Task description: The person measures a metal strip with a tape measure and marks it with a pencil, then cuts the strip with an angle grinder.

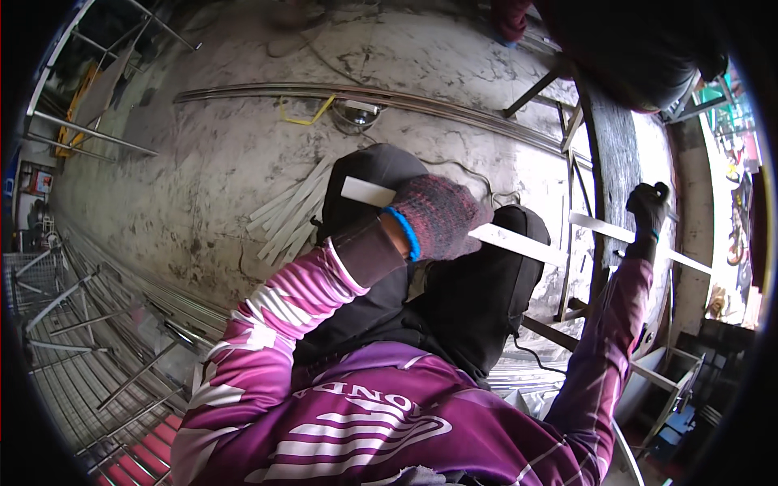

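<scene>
A flat white strip (519, 244) lies level above my knees, and my left hand (442, 217), in a dark red-grey knit glove with a blue cuff, is closed around its middle. Off to the right, my right hand (650, 206) makes a fist in a dark glove over a dark wooden plank (612, 146). Whatever that fist holds, if anything, is hidden. A second white strip (601, 226) rests across the plank and passes beneath my right wrist. Several similar loose strips (293, 207) are fanned out on the floor beside my left knee.
Long metal bars (267, 91) run over the concrete floor ahead, near a yellow bent piece (312, 113) and a round shiny object (356, 115). Another person (632, 49) is at the far right. Metal frames (81, 340) and tubes crowd the left. A cable (470, 172) trails past my knees.
</scene>
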Demonstrator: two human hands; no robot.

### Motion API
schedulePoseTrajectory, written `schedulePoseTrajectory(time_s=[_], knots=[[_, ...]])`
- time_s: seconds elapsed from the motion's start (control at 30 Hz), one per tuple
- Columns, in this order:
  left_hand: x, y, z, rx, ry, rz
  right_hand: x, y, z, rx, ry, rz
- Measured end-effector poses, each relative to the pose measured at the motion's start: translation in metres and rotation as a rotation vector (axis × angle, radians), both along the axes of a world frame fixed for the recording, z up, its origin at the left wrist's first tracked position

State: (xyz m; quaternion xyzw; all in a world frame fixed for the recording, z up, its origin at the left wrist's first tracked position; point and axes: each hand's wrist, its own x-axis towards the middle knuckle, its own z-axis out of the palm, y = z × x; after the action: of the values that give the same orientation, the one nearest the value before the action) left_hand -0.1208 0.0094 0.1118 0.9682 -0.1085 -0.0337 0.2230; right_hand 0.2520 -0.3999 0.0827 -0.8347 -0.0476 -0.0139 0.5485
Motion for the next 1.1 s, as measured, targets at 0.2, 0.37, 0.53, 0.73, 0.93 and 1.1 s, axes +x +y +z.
schedulePoseTrajectory(time_s=[0.2,0.37,0.53,0.73,0.93,1.1], knots=[[-0.009,0.0,0.008,-0.029,-0.168,-0.041,-0.208,0.09,0.059,0.41,-0.254,0.149],[-0.028,-0.009,0.024,-0.998,-0.193,-0.003,-0.339,0.181,0.038,0.11,-0.607,0.292],[-0.045,-0.001,0.026,-0.813,-0.157,0.1,-0.368,0.219,0.038,0.137,-0.607,0.326],[-0.053,-0.001,0.03,-0.737,-0.141,0.116,-0.37,0.218,0.042,0.133,-0.583,0.376],[-0.051,-0.006,0.037,-0.623,-0.327,0.09,-0.366,0.212,0.038,0.168,-0.621,0.298],[-0.07,0.042,0.041,-0.598,-0.274,0.213,-0.334,0.167,0.039,-0.105,-0.701,0.195]])
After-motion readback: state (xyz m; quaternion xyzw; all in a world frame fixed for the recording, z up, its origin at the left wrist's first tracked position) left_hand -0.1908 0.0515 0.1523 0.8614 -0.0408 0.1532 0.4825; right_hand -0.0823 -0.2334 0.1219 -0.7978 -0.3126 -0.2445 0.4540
